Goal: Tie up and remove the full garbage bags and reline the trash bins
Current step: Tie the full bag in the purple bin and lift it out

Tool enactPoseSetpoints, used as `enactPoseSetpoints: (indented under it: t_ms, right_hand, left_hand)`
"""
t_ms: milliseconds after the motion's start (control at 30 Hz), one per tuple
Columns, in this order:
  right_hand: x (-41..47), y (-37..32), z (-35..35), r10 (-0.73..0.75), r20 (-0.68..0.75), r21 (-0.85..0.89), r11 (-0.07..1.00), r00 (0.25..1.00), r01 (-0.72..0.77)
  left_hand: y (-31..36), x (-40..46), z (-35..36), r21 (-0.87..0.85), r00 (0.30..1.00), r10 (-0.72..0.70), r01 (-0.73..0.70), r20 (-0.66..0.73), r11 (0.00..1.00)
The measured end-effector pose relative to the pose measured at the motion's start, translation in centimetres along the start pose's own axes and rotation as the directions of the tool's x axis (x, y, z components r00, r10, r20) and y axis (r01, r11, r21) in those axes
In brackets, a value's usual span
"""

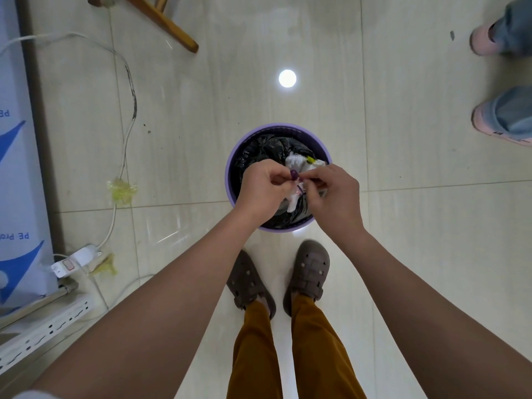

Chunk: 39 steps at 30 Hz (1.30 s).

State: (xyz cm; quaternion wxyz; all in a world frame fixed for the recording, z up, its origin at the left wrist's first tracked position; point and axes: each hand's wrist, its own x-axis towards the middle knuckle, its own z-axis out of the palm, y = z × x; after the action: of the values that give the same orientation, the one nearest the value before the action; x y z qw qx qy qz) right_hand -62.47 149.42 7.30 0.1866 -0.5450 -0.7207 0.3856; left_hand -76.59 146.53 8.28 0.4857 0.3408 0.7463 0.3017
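Observation:
A round purple trash bin (230, 174) stands on the tiled floor just ahead of my feet. It is lined with a black garbage bag (259, 152) holding white crumpled waste (296, 162). Over the bin's near half, my left hand (263, 187) and my right hand (331, 194) meet. Both pinch a thin purple tie (294, 174) between thumb and fingertips. A short purple strand hangs below the fingers. The hands hide the middle of the bag.
A white cable (126, 116) runs along the left floor to a power strip (74, 259), with yellow tape scraps (122, 191). A wooden leg (167, 21) is at top left. Another person's feet in pink slippers (501, 116) stand at the right. My brown clogs (308, 275) are below the bin.

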Motion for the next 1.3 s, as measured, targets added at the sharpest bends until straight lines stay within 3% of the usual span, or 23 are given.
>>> enactPoseSetpoints:
  t_ms: [100, 200, 433, 633, 867, 1033, 1300]
  right_hand:
    - [-0.2, 0.1, 0.2, 0.057, 0.047, 0.018, 0.998, 0.997, -0.058]
    - [0.0, -0.1, 0.4, 0.036, 0.071, 0.081, 0.996, 0.997, -0.042]
    - [1.0, 0.0, -0.1, 0.163, 0.144, 0.23, 0.954, 0.976, -0.194]
    - [0.9, 0.0, 0.5, 0.225, 0.081, 0.259, 0.936, 0.971, -0.239]
    - [0.4, 0.0, 1.3, 0.222, 0.016, 0.206, 0.953, 0.975, -0.22]
    - [0.4, -0.1, 1.0, 0.087, 0.043, 0.164, 0.982, 0.995, -0.093]
    - [0.8, -0.2, 0.9, 0.011, 0.14, 0.113, 0.993, 0.99, -0.027]
  left_hand:
    - [-0.1, 0.2, 0.2, -0.052, 0.997, -0.08, 0.079, -0.022, 0.996]
    - [0.2, 0.3, 0.3, -0.031, 0.998, -0.065, 0.064, -0.015, 0.997]
    - [0.8, 0.1, 0.4, 0.019, 0.999, -0.041, 0.041, 0.001, 0.999]
    - [0.8, -0.6, 1.0, -0.133, 0.981, -0.185, 0.176, -0.055, 0.975]
    - [1.0, -0.9, 1.8, 0.025, 0.986, -0.025, 0.03, -0.166, 0.999]
    - [0.8, -1.1, 1.6, 0.093, 0.983, 0.077, -0.062, -0.167, 0.994]
    - [0.1, -1.3, 1.8, 0.166, 0.957, 0.214, -0.183, -0.196, 0.969]
